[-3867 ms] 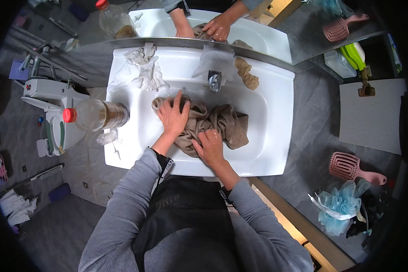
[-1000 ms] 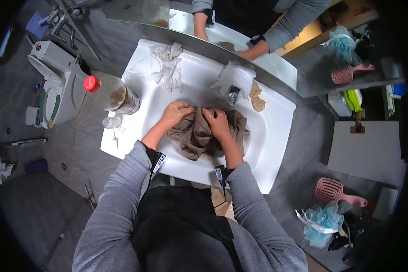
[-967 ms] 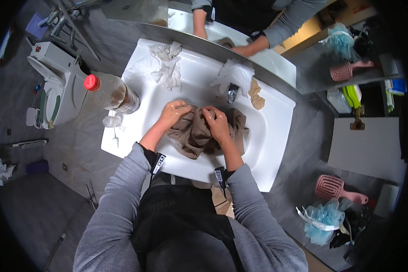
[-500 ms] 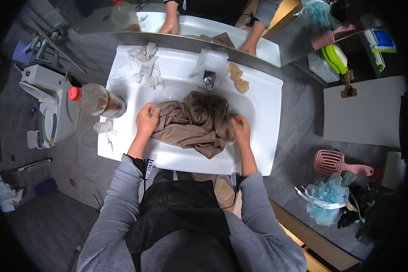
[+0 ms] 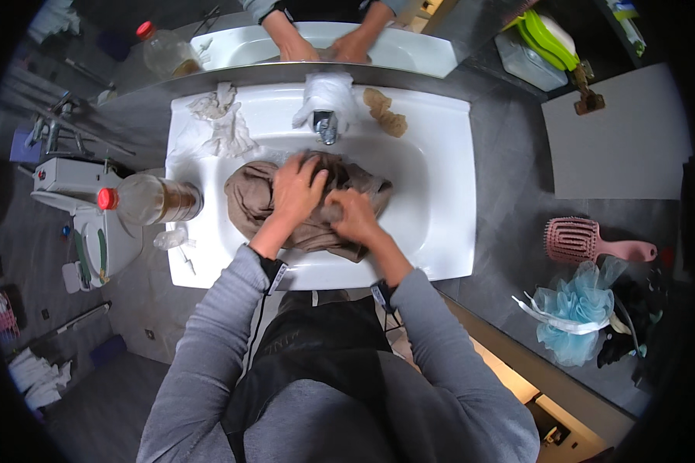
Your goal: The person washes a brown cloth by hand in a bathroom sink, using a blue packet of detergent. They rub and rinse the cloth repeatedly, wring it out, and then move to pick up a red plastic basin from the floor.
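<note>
A bunched brown cloth [image 5: 256, 202], wet-looking and crumpled, lies in the basin of the white sink [image 5: 440, 255]; its folds hide whether it is a garment or a towel. On top of it rests my left hand [image 5: 297, 189], fingers spread over the folds. Close beside, my right hand [image 5: 352, 216] has its fingers curled into the fabric, slightly blurred. Just beyond both hands is the metal faucet [image 5: 326, 127], with a white cloth [image 5: 324, 94] around its base.
On the sink's left edge lie a large bottle with a red cap [image 5: 158, 199], a small clear bag [image 5: 170, 238] and crumpled white fabric [image 5: 222, 127]. A tan cloth [image 5: 385, 113] sits behind right. The right counter holds a pink hairbrush [image 5: 575, 241] and blue bath puff [image 5: 573, 312].
Both hands have moved inward from the cloth's two sides onto its middle. The cloth is bunched more compactly. My view has shifted somewhat.
</note>
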A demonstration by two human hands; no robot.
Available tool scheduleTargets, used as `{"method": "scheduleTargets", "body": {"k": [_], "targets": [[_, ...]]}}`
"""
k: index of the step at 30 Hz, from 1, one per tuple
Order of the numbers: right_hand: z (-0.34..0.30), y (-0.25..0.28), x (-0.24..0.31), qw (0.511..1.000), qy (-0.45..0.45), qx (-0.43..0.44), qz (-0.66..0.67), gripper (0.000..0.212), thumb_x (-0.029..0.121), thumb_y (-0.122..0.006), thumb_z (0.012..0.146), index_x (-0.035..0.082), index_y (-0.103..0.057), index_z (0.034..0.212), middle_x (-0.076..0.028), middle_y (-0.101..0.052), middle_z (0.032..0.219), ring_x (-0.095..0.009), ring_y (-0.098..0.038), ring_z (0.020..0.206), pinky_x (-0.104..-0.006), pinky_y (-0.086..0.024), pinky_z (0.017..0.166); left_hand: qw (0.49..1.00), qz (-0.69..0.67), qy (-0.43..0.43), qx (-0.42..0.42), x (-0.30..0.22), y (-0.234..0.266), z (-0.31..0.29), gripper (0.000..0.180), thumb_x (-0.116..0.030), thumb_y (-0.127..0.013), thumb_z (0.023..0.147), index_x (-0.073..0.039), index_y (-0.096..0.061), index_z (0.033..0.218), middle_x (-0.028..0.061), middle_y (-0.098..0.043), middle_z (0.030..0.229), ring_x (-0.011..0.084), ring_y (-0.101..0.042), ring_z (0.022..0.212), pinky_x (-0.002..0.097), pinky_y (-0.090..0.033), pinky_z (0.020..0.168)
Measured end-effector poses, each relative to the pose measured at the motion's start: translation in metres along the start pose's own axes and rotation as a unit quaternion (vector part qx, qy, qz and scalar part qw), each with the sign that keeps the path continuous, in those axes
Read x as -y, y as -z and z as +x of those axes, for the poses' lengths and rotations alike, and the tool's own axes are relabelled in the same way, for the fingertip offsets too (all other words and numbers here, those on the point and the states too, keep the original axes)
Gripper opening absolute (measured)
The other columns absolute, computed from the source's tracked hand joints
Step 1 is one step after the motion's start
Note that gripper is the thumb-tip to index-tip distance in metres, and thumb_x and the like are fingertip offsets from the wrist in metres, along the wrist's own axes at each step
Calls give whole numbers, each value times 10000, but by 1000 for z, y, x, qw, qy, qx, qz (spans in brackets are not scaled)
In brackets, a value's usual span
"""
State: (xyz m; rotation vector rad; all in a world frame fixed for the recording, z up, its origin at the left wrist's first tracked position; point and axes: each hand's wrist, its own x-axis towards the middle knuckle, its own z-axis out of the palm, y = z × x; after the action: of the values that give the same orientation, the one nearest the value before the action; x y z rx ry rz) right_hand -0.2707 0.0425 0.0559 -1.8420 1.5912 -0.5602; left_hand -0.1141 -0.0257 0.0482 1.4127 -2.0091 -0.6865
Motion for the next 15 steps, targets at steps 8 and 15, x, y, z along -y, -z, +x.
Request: {"method": "scheduleTargets", "body": {"k": [8,15], "targets": [[-27,0,-14,944,-167,-243,-148,450,310,-611,824,94,-541,1213,-156,-494,1293,-346,-408,1220,-510,-299,985,977,189,-61,79,-12,-71,-48,487,-421,-432,932,-148,-513,1327,150,-463,1366,351,-291,1356,563,-104,1111],[11,-56,-65,962,-181,-93,-180,387,349,-427,893,197,-534,1232,-102,-512,1262,-296,-460,1180,-608,-323,891,954,222,-61,191,16,-86,-21,429,-329,-397,933,-89,-551,1254,85,-538,1253,264,-376,1300,561,-88,1113]]}}
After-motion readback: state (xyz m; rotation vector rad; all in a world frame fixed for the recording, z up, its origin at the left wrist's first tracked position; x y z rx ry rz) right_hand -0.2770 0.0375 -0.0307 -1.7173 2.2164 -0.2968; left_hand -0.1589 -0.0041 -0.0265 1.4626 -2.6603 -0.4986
